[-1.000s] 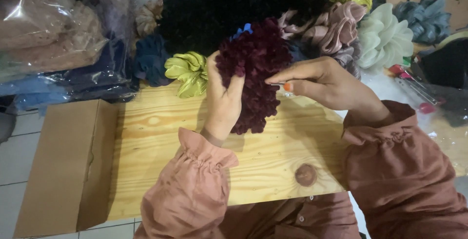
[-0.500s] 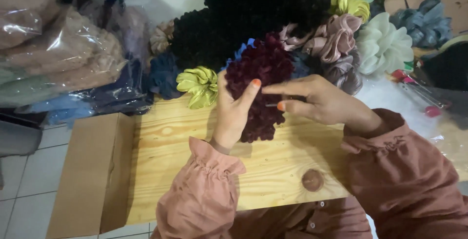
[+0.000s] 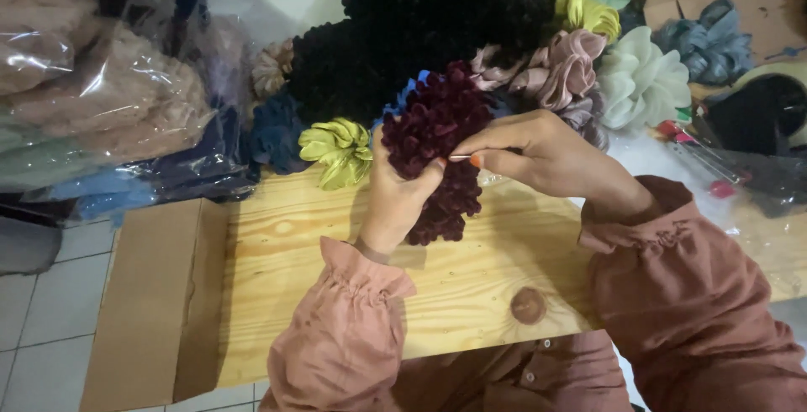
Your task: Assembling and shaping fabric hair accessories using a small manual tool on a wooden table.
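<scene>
The dark maroon ruffled scrunchie (image 3: 437, 147) is being held up over the far edge of the pale wooden board (image 3: 336, 269), roughly midway along that edge, with its lower folds hanging down toward the wood. The left hand (image 3: 395, 198) is gripping it from below and behind, thumb pressing into the ruffles, while the right hand (image 3: 538, 155) is pinching a thin needle (image 3: 461, 157) between thumb and forefinger, the point aimed into the fabric at the scrunchie's right side. To my eye the step in hand is a hand stitch closing the ruffle; doing it well probably means keeping the left grip firm so the folds are not slipping, guiding the needle through only the seam layers, and keeping the left thumb out of the needle's path. Just beyond the board's far edge a yellow-green satin scrunchie (image 3: 338, 151) is lying to the left of the work, and behind it a heap of black ruffled scrunchies (image 3: 437, 25) is rising, with dusty pink ones (image 3: 555, 67) and a pale mint one (image 3: 643, 80) to the right. Clear plastic bags of fabric (image 3: 101, 101) are piling up past the left side, and a cardboard sheet (image 3: 151, 294) is lying against the board's left edge.
</scene>
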